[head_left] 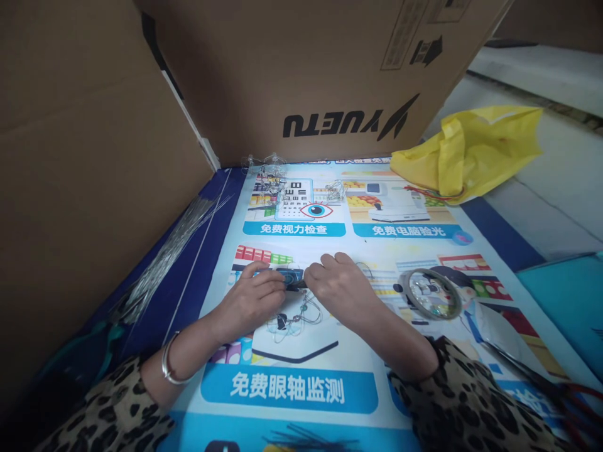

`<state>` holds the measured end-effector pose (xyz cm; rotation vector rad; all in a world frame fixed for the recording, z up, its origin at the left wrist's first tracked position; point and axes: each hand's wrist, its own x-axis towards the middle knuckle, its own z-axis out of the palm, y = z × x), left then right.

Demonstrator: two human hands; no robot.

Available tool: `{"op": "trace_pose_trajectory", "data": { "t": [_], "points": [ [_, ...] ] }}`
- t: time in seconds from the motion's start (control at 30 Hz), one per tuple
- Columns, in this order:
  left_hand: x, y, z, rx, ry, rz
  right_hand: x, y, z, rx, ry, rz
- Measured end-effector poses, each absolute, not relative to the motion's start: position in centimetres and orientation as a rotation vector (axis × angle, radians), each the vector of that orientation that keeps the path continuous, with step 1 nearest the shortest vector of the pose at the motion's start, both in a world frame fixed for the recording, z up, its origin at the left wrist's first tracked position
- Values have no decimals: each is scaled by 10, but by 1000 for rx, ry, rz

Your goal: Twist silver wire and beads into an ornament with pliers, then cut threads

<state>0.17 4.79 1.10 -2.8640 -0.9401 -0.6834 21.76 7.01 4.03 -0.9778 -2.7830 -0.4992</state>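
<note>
My left hand [257, 298], with a silver bangle [167, 359] at its wrist, has its fingers bent in a pinch over the printed sheet. Close to it, my right hand [343, 287] is closed with the fingertips pressed together. A piece of thin looped wire with small beads [298, 316] hangs between and just below the two hands, and both appear to grip its wire. The exact spot of each grip is hidden by the fingers. A fine wire loop [365, 270] sticks out beside my right hand.
Clear beaded wire pieces [271, 172] lie at the back by a cardboard box [330, 69]. Straight wires [169, 254] are bundled at left, near teal-handled pliers [101, 345]. On the right are a tape ring with beads inside [433, 294], scissors [541, 380] and a yellow bag [490, 150].
</note>
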Motion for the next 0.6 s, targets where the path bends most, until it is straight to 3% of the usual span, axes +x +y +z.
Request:
{"op": "trace_pose_trajectory", "data": {
  "t": [0.6],
  "points": [
    [4,61,10,-3039,-1605,-1044,215,69,48,-1067,-2828,-474]
  ]
}}
